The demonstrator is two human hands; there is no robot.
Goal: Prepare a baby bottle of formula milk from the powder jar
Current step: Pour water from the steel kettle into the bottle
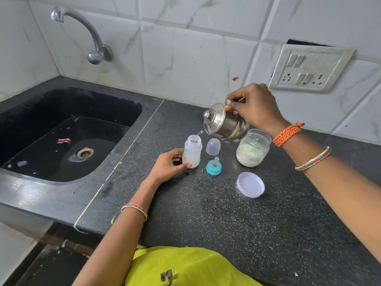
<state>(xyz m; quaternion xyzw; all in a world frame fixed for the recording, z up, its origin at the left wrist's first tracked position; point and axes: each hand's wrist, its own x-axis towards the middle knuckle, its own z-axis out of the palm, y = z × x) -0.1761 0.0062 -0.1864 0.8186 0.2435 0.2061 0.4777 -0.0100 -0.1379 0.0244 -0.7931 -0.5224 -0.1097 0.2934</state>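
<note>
Water streaming from small steel lidded kettle (225, 124), right hand (254, 107) clamped on handle, tipping; left hand (167, 164) loosely cups clear plastic baby bottle (192, 151) mid-frame, steadying it against spills.

Black countertop (216, 213): bottle (192, 152), jar (253, 148), lid (250, 184)

A black sink (24, 120) sits left in the dark counter (226, 223), a steel tap (82, 27) above it, and a switchboard (309, 69) on the tiled wall (185, 48).

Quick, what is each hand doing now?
Left hand: closed around the baby bottle, steadying it.
Right hand: closed on the steel pot, tilted, pouring.
</note>
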